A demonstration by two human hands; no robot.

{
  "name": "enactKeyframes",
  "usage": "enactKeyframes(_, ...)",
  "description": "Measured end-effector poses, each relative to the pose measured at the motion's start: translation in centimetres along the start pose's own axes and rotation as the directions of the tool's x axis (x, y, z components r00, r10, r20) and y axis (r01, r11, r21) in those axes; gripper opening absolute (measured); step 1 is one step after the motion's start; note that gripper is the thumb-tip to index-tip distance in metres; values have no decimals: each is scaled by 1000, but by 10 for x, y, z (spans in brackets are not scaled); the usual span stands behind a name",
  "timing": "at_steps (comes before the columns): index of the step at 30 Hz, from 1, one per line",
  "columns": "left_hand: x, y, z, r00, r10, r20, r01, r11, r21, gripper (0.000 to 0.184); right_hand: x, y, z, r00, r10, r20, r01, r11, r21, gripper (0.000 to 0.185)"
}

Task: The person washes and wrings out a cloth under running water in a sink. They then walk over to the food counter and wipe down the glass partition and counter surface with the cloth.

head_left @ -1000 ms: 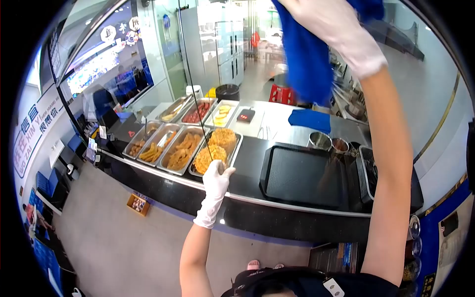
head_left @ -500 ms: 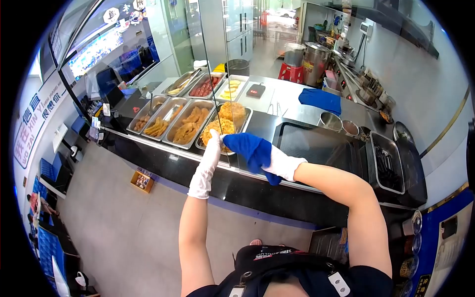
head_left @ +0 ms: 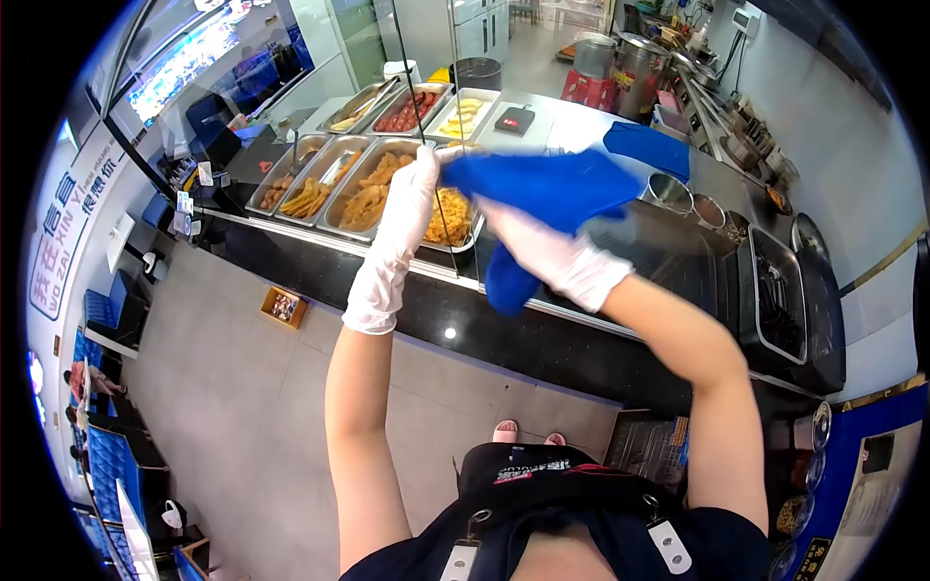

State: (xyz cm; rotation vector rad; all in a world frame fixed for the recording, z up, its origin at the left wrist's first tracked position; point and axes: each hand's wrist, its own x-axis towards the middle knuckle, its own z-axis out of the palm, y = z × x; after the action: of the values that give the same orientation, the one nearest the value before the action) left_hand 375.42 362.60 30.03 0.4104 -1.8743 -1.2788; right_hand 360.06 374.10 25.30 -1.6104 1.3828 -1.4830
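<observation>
Above the near edge of the counter (head_left: 436,312), the gloved right hand (head_left: 547,247) grips a blue cloth (head_left: 557,182); the gloved left hand (head_left: 415,189) is by its left end (its grip I cannot tell). Beyond, a black device (head_left: 514,119) sits toward the far edge.

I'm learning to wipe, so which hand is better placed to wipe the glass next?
Probably the right hand: it holds the blue cloth near the glass. The left hand is close too, but its grip is unclear.
</observation>
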Motion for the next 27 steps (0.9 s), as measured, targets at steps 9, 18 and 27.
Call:
enactKeyframes(9, 10, 11, 18, 995, 86, -42, -78, 982, 171, 22, -72, 19, 1, 870, 386, 308, -480, 809, 341, 19)
enactKeyframes(18, 11, 14, 20, 999, 43, -5, -42, 994, 96, 24, 3, -284, -176, 693, -678, 246, -25, -364, -931, 40)
enactKeyframes(27, 12, 9, 19, 998, 55, 4, -55, 997, 52, 24, -149, 24, -93, 999, -37, -16, 5, 510, -860, 27)
